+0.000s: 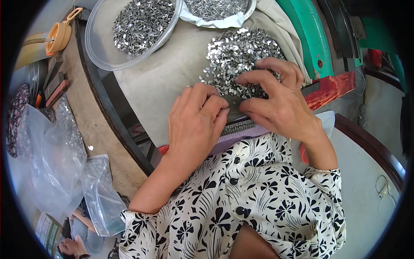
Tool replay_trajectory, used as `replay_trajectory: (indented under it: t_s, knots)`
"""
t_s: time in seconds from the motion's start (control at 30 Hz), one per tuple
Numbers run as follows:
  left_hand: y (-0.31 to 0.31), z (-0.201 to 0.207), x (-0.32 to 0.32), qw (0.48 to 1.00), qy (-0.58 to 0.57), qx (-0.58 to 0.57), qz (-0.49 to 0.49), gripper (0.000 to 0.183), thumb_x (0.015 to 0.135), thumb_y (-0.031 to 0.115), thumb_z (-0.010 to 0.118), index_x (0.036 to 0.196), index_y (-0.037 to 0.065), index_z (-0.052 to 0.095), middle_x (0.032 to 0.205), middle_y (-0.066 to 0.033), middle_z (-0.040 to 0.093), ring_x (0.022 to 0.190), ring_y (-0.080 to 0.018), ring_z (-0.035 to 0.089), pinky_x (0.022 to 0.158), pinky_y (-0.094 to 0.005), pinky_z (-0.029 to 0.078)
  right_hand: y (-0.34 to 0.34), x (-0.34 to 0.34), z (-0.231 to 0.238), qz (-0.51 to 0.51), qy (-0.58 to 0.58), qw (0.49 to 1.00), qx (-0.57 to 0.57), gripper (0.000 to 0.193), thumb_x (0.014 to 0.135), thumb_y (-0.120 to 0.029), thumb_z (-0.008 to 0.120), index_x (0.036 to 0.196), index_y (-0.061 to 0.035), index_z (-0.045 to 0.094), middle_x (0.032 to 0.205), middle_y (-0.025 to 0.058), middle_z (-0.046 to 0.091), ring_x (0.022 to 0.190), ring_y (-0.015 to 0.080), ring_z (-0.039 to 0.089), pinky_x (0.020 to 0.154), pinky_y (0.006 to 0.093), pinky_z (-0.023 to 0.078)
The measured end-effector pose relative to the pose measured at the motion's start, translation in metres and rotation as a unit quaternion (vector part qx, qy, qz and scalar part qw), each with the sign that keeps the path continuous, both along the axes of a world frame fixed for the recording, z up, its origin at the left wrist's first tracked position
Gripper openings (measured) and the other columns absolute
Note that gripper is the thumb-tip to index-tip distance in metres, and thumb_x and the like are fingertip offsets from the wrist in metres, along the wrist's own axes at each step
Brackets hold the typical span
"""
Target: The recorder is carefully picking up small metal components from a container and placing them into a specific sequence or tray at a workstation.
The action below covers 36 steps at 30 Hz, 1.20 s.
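Note:
A heap of small, flat, shiny metal pieces (237,56) lies on a grey-beige cloth (151,95) in front of me. My right hand (284,99) is at the near right side of this heap, its fingers bent and apart, with the fingertips over the pieces. Just left of it, my left hand (194,116) has thumb and forefinger pressed together; whatever is between them is too small or hidden to name. Close to my body, below both hands, a row of metal pieces (237,128) stands packed side by side along a purple strip (241,134), partly covered by my right hand.
A clear plastic bowl (97,52) of metal pieces stands at the far left. Beside it, a cloth-lined bowl (215,23) holds thin metal pins. Plastic bags (56,159) lie on the left, near an orange cup (59,36). Green machine parts (308,34) rise at right. Another person (88,235) appears lower left.

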<state>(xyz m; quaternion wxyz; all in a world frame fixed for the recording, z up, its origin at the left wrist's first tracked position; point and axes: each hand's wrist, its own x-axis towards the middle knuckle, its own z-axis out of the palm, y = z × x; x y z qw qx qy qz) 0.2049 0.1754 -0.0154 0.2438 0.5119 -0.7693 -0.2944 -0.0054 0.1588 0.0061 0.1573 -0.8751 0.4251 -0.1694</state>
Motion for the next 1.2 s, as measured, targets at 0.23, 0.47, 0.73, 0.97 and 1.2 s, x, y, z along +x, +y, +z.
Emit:
replay_trajectory:
  t_s: [0.23, 0.47, 0.73, 0.97, 1.2]
  knots:
    - [0.001, 0.0, 0.0, 1.0, 0.007, -0.001, 0.014, 0.014, 0.072, 0.006, 0.076, 0.083, 0.007, 0.067, 0.098, -0.0042, 0.059, 0.088, -0.0252, 0.058, 0.074, -0.0377, 0.046, -0.013, 0.004, -0.002, 0.049, -0.013, 0.998, 0.023, 0.01, 0.066, -0.016, 0.074, 0.07, -0.0089, 0.069, 0.113, -0.0013, 0.061, 0.125, 0.0273, 0.046, 0.104, 0.0479, 0.03]
    - [0.0, 0.001, -0.001, 1.0, 0.012, 0.006, 0.008, 0.014, 0.071, 0.006, 0.076, 0.083, 0.007, 0.068, 0.098, -0.0039, 0.059, 0.089, -0.0251, 0.058, 0.075, -0.0374, 0.045, -0.005, -0.009, -0.001, 0.009, -0.034, 0.999, 0.027, 0.017, 0.065, -0.021, 0.08, 0.074, -0.0142, 0.069, 0.115, -0.002, 0.064, 0.124, 0.0322, 0.045, 0.101, 0.0455, 0.028]
    - [0.008, 0.01, -0.011, 0.997, 0.066, 0.013, -0.044, 0.016, 0.073, 0.007, 0.075, 0.085, 0.008, 0.066, 0.097, -0.0034, 0.058, 0.087, -0.0249, 0.056, 0.073, -0.0379, 0.043, 0.036, -0.02, 0.004, -0.04, 0.017, 0.999, -0.002, 0.014, 0.066, -0.024, 0.08, 0.076, -0.0188, 0.072, 0.117, -0.005, 0.065, 0.122, 0.0305, 0.045, 0.099, 0.0458, 0.029]
    - [0.012, 0.013, -0.022, 0.996, 0.044, 0.03, -0.074, 0.018, 0.07, 0.006, 0.078, 0.085, 0.008, 0.068, 0.096, -0.0035, 0.061, 0.09, -0.0243, 0.057, 0.075, -0.0368, 0.041, 0.048, -0.016, 0.002, -0.078, 0.032, 0.996, -0.038, 0.019, 0.062, -0.025, 0.081, 0.079, -0.0196, 0.075, 0.117, -0.0052, 0.066, 0.123, 0.0302, 0.044, 0.099, 0.0461, 0.029]
    - [0.017, 0.007, -0.023, 0.996, 0.024, 0.037, -0.077, 0.016, 0.072, 0.01, 0.079, 0.085, 0.009, 0.069, 0.097, -0.0021, 0.061, 0.091, -0.0228, 0.057, 0.074, -0.0355, 0.037, 0.053, -0.025, 0.001, -0.114, 0.011, 0.993, -0.007, 0.019, 0.062, -0.022, 0.082, 0.08, -0.0189, 0.077, 0.114, -0.0004, 0.067, 0.122, 0.0321, 0.043, 0.101, 0.0453, 0.029]
